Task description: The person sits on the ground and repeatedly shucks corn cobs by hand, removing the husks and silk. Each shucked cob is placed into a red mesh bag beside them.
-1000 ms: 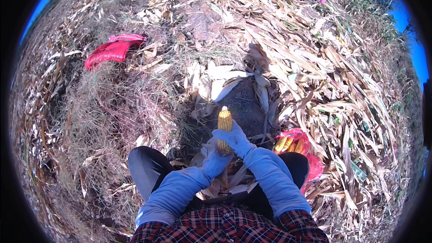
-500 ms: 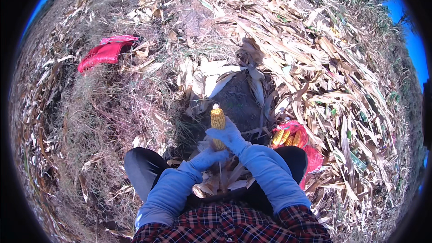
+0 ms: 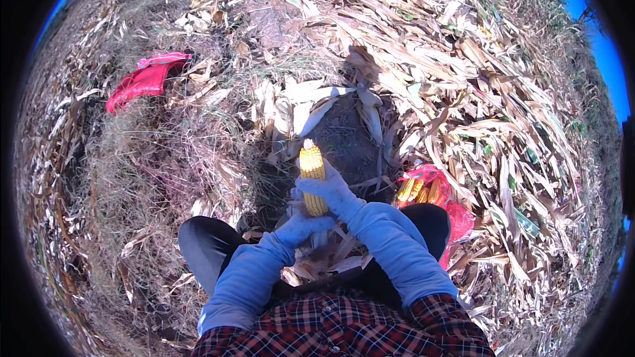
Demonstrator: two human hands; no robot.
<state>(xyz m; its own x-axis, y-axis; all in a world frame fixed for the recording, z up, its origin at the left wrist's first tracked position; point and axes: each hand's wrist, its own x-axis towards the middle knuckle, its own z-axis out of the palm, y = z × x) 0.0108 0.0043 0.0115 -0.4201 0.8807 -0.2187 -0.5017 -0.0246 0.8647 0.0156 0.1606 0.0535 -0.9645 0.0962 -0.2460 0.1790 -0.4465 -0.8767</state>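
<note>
Fingers (image 3: pixel 308 186) of our right hand (image 3: pixel 335 193) wrapped round a yellow corn cob (image 3: pixel 311 162), in front of us, pale end away, our left hand (image 3: pixel 301 226) at its lower end, left grip we can't tell

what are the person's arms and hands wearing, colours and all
The left grip and right grip both seem to be in thin, pale whitish gloves. Loose, wrinkled light-blue sleeve covers run up the forearms. Above them show the sleeves of a plaid shirt, dark red and black with thin pale lines. No markings can be made out on the covers.
</note>
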